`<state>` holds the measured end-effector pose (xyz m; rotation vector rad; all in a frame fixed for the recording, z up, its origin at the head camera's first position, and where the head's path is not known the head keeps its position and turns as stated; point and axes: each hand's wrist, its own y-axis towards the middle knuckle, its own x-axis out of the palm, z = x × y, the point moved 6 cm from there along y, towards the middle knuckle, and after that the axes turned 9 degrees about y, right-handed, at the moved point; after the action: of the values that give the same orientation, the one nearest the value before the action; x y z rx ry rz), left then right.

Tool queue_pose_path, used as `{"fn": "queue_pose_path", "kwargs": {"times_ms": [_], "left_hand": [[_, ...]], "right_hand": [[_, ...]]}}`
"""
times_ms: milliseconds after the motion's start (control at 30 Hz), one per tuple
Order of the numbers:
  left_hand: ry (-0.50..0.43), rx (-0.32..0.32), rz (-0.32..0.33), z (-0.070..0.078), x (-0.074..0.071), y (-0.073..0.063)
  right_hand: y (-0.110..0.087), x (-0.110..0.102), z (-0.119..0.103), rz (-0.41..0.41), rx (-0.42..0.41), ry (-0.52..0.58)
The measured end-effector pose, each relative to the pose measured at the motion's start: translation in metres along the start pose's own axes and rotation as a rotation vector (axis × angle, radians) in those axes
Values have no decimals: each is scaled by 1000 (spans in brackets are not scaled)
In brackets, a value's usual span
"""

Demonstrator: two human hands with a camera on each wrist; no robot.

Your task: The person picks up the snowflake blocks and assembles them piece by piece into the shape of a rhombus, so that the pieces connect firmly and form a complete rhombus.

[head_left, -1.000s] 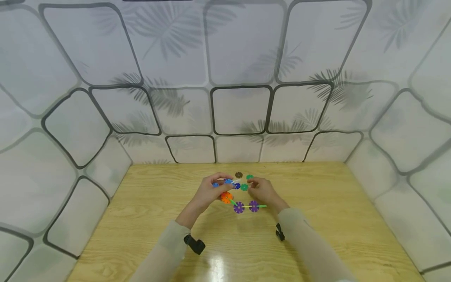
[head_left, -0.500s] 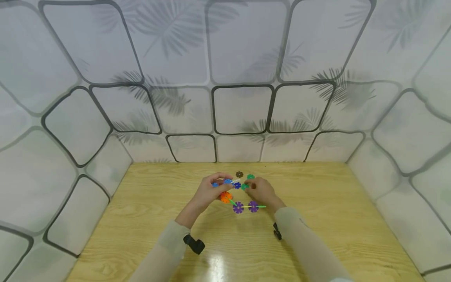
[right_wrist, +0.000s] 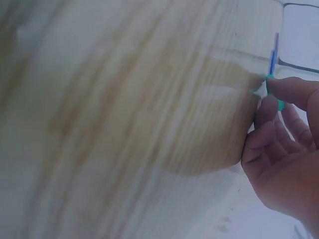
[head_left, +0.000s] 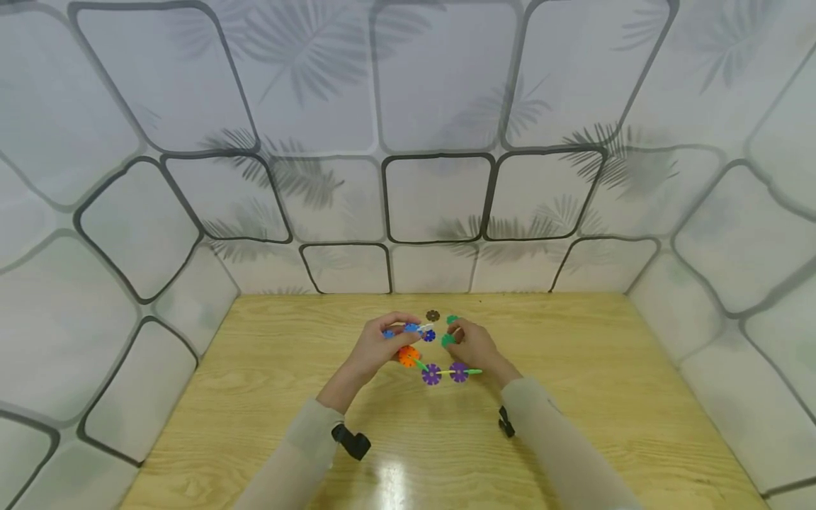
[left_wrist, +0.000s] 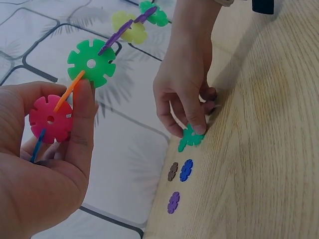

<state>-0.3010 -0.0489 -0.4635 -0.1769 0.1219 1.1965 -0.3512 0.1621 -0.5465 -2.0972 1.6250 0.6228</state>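
Note:
My left hand (head_left: 376, 347) holds up a chain of interlocked, notched plastic flower discs. In the left wrist view its fingers grip a pink-red disc (left_wrist: 50, 118), followed by an orange disc (left_wrist: 69, 92) seen edge-on, a green disc (left_wrist: 91, 63), purple, yellow and green ones. Light blue discs (head_left: 411, 328) show at that hand's fingertips. Low at the tabletop, my right hand (head_left: 474, 345) pinches a loose green disc (left_wrist: 192, 135) between thumb and fingers; whether it is clear of the wood cannot be told. Another green disc (head_left: 452, 320) lies just behind it.
On the wooden table (head_left: 408, 439) lie a brown disc (head_left: 433, 316), a dark blue disc (head_left: 429, 336) and a purple disc (left_wrist: 173, 202). A pale patterned fabric wall (head_left: 436, 198) encloses the table at the back and sides.
The right hand reached slightly left to the nearer green disc, then drew back right with it. The left hand and its chain stay almost still.

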Motion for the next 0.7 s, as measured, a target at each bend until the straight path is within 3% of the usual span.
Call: {"fn": "queue_pose_path", "kwargs": {"times_ms": [367, 600, 700], "left_hand": [[27, 3, 10, 2, -2, -2], [31, 2, 16, 2, -5, -2], [37, 2, 23, 1, -6, -2]], "right_hand": [[-11, -11, -13, -1, 2, 123], [-17, -25, -33, -1, -137, 152], [-22, -31, -43, 17, -161, 166]]}}
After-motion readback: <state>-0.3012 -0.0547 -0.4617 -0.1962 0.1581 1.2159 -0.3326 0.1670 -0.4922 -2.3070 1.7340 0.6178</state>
